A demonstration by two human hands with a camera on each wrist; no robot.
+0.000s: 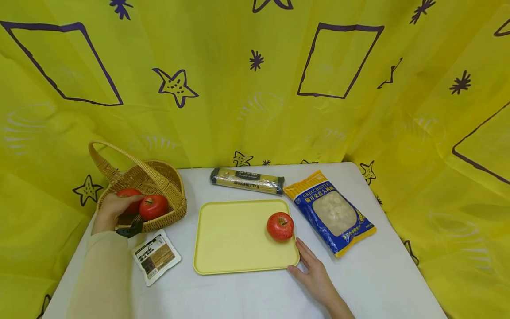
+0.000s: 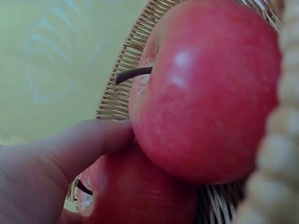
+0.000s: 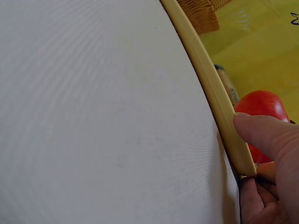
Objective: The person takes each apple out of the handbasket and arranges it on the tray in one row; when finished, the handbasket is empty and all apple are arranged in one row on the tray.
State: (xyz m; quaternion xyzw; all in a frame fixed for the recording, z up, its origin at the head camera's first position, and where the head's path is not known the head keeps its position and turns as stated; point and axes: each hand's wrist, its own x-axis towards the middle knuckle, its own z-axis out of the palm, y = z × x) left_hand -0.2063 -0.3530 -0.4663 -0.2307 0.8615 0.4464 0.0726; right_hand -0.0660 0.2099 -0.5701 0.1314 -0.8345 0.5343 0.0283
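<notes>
My left hand reaches into the wicker basket and holds a red apple at its left side. In the left wrist view the thumb lies between this apple and a second red apple; the other fingers are mostly hidden. My right hand grips the near right corner of the yellow tray. The thumb is on the rim, with fingers curled at the corner below. A third red apple sits on the tray's right part, close to that hand.
A spaghetti pack lies behind the tray. The blue and yellow orecchiette bag is right of it. Between basket and tray lies a flat labelled pouch. The basket's handle arches above it. A yellow curtain borders the white table.
</notes>
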